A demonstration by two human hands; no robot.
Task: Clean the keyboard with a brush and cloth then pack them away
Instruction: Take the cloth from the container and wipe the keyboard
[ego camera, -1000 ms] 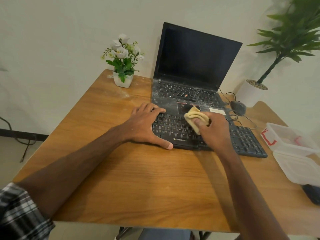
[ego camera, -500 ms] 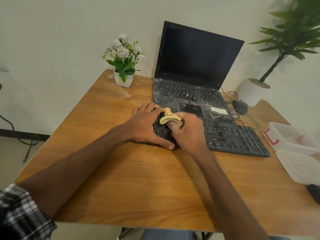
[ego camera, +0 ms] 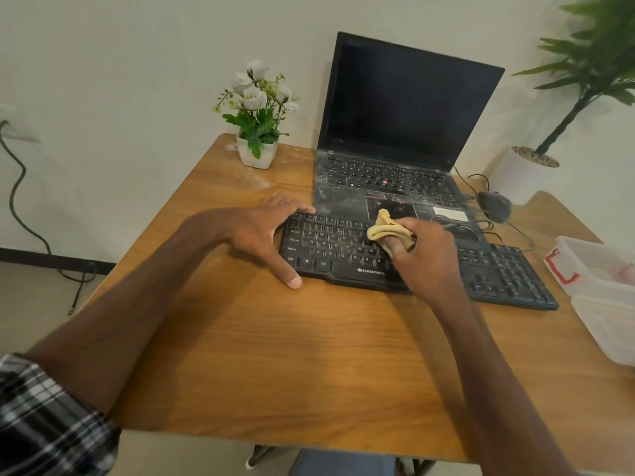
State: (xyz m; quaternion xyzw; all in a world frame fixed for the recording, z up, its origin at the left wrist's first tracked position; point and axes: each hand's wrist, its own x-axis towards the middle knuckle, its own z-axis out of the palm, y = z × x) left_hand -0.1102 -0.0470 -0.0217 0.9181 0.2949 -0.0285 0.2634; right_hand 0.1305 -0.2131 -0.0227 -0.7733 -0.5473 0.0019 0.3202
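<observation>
A black keyboard [ego camera: 498, 273] lies across the wooden table [ego camera: 309, 355], in front of an open laptop. My right hand [ego camera: 426, 255] grips a bunched yellow cloth [ego camera: 386, 230] and presses it on the keys at the keyboard's middle. My left hand [ego camera: 264, 231] rests at the keyboard's left end, fingers spread along its top edge and thumb on the table by its front corner. No brush is in view.
The dusty black laptop [ego camera: 405, 132] stands behind the keyboard. A black mouse [ego camera: 494, 205] with its cable lies to the right. White flowers in a pot [ego camera: 257, 118] stand at the back left. A clear plastic box [ego camera: 598, 266] and lid [ego camera: 611, 324] sit at the right edge.
My right hand swept the cloth left across the keys, then back right to the keyboard's middle. My left hand stayed at the left end.
</observation>
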